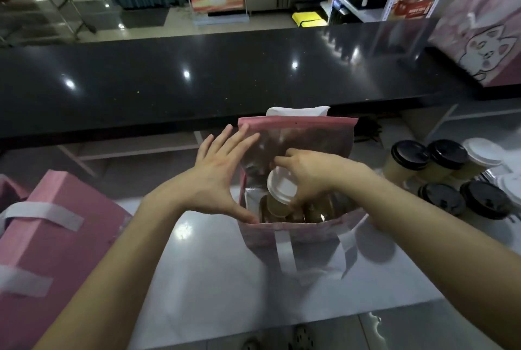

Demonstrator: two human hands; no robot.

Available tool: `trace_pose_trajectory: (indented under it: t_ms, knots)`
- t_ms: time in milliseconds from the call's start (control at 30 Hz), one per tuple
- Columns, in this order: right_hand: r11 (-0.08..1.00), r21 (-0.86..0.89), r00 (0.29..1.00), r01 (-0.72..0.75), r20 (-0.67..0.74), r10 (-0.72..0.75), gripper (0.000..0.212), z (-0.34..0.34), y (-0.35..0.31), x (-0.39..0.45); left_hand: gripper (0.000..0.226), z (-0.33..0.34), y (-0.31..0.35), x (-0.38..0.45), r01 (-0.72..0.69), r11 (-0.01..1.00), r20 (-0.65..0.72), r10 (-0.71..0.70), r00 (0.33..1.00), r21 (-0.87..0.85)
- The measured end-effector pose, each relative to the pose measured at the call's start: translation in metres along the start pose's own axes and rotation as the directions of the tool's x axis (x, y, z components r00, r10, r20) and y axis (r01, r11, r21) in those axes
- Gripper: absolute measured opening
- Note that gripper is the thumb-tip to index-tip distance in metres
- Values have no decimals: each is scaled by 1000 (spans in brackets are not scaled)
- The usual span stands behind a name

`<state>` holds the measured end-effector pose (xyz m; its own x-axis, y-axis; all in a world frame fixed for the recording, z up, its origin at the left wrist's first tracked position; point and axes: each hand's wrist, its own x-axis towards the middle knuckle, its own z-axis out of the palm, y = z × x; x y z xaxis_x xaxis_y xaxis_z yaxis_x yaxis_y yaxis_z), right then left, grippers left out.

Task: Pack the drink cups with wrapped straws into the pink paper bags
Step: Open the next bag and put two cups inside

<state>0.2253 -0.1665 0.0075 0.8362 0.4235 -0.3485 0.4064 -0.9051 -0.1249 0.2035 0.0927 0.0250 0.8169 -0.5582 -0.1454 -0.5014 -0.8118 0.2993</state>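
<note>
A person's two bare hands work at an open pink paper bag [296,234] standing near the middle of a pale tabletop [225,279], just in front of a glossy black counter [169,82]. The right hand [307,175] reaches down into the bag's mouth, its fingers curled around the white lid of a drink cup [279,192] and pinching it at the rim; the cup sits tilted inside the bag, its pale body below the bag's top edge. The left hand [217,177] is spread flat with straight fingers, the palm pressed against the bag's left wall and the thumb resting on the near-left corner of the opening. The bag's far wall stands upright with its top band folded over, and a white handle [297,111] shows above it. Two white handle straps [284,251] hang down the bag's near face.

At the tabletop's right edge a cluster of cups waits: four with black lids [442,158] and white-lidded ones [483,152] just beside them. On the left edge lies a closed pink bag [56,237] on its side, white straps across it. At the counter's far right corner stands another pink bag [485,39] printed with a cartoon cat.
</note>
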Motion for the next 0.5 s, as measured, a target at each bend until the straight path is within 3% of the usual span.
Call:
trace_pose_trajectory:
  t_ms: [167,333,500]
  knots:
    - [995,-85,993,57,112,-47,115,5,-11,17,153,-6,6,-3,29,998,26,-28,999,-52]
    - [984,-126,970,129,221,-99,108,7,-26,23,153,-7,8,-6,35,996,33,-33,999,-81]
    - [964,-163,963,212,206,-177,112,4,-35,30,155,-3,9,-5,34,996,16,-33,999,-86]
